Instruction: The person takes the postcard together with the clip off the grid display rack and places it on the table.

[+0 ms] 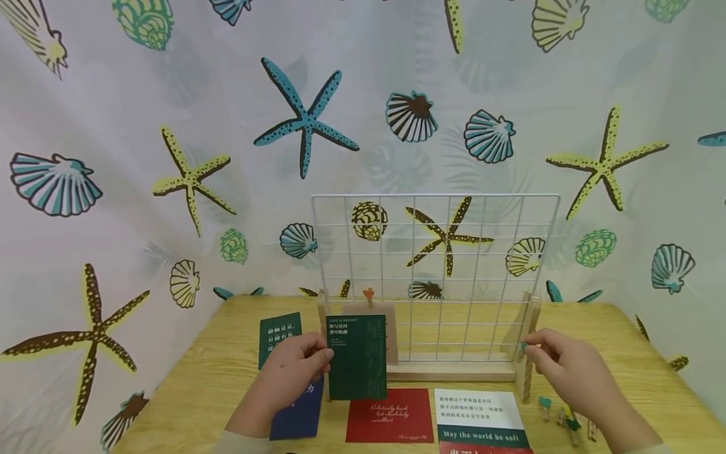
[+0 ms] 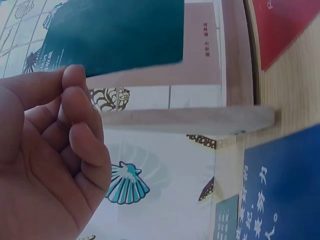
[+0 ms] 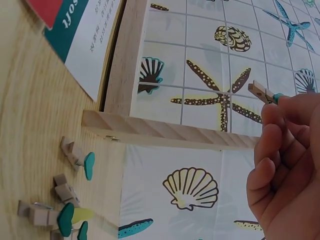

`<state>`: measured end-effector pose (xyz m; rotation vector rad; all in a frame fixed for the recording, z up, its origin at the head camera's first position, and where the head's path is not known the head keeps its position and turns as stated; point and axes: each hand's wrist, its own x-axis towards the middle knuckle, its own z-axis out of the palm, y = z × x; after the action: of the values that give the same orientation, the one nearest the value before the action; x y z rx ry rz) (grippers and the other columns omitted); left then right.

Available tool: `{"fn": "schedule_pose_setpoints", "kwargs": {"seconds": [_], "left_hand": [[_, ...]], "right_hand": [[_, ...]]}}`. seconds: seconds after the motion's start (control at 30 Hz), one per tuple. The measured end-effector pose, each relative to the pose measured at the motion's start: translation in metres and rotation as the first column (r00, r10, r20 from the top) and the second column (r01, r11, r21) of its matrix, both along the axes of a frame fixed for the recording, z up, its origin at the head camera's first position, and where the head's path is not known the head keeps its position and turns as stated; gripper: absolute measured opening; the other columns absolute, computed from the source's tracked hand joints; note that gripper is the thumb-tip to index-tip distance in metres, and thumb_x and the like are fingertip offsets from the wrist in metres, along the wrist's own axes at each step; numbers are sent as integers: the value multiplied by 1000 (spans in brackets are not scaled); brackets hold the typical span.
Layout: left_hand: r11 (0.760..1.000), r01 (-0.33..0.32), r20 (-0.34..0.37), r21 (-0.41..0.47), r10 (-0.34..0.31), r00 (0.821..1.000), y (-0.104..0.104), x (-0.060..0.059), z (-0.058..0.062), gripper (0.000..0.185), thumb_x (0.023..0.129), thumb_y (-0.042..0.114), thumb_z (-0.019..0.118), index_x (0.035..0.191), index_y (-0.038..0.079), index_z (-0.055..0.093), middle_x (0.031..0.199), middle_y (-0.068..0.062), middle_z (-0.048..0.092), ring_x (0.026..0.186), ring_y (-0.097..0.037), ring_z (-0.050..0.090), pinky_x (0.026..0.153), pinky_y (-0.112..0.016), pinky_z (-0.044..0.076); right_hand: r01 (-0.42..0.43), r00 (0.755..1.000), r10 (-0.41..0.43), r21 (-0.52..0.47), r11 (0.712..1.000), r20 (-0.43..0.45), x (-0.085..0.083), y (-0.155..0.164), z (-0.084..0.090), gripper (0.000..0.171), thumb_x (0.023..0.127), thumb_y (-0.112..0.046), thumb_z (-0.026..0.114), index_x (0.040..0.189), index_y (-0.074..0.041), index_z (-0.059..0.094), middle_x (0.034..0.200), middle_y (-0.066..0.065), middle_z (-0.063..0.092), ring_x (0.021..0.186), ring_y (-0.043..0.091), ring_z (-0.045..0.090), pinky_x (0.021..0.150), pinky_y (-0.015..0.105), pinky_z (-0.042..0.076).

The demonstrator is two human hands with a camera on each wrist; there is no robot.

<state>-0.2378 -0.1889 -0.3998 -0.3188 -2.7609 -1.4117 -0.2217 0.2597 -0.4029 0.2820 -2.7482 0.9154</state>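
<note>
mostly hidden clip [image 3: 263,92] in right hand [image 3: 287,165]

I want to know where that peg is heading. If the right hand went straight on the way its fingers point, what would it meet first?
Probably the white wire grid: the right hand aims its small wooden clip at it, though depth is unclear.

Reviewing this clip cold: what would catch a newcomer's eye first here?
Probably the white wire grid standing in its wooden base at the back of the table, against a backdrop of starfish and shells. In front of it the left hand holds up a dark green card, while the right hand pinches a small wooden clip. More cards and clips lie on the table nearer the person.
</note>
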Motion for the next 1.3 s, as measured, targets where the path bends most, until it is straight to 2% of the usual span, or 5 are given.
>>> {"fn": "schedule_pose_setpoints", "kwargs": {"seconds": [0.2,0.6,0.73,0.97,1.3], "left_hand": [[999,40,40,8,-41,998,-23,0,0,16,102,16,61,87,9,63,79,-5,64,67,-25,57,64,-37,46],[1000,17,122,-26,-13,992,-76,-1,0,20,105,14,54,88,6,55,83,-9,61,75,-25,56,64,-37,41],[1000,-2,142,-15,4,990,-89,0,-4,20,105,13,54,88,3,55,83,-11,61,75,-25,55,66,-38,43],[999,-28,164,-43,35,986,-109,2,-15,23,106,15,53,86,3,54,83,-9,61,73,-25,54,59,-36,39],[998,-11,208,-54,22,978,-139,3,-27,24,107,13,49,85,3,49,76,-8,53,62,-20,40,56,-32,35]], "right_hand": [[-3,1000,3,-6,1000,9,-1,7,-5,32,105,-38,56,118,-13,70,73,-7,59,51,14,45,46,31,38],[12,990,-9,-23,1000,141,3,26,-12,39,105,-41,54,122,-8,67,78,0,63,59,18,51,51,33,41],[20,985,-16,-19,1000,174,4,31,-14,41,105,-41,54,122,-7,67,79,1,63,64,19,54,53,33,42],[22,974,-21,-3,1000,225,3,41,-20,39,106,-37,54,121,-4,66,80,1,63,73,20,59,58,35,45],[24,963,-23,1,1000,268,2,53,-32,34,106,-32,55,120,-5,67,80,2,63,63,20,51,54,33,42]]}}
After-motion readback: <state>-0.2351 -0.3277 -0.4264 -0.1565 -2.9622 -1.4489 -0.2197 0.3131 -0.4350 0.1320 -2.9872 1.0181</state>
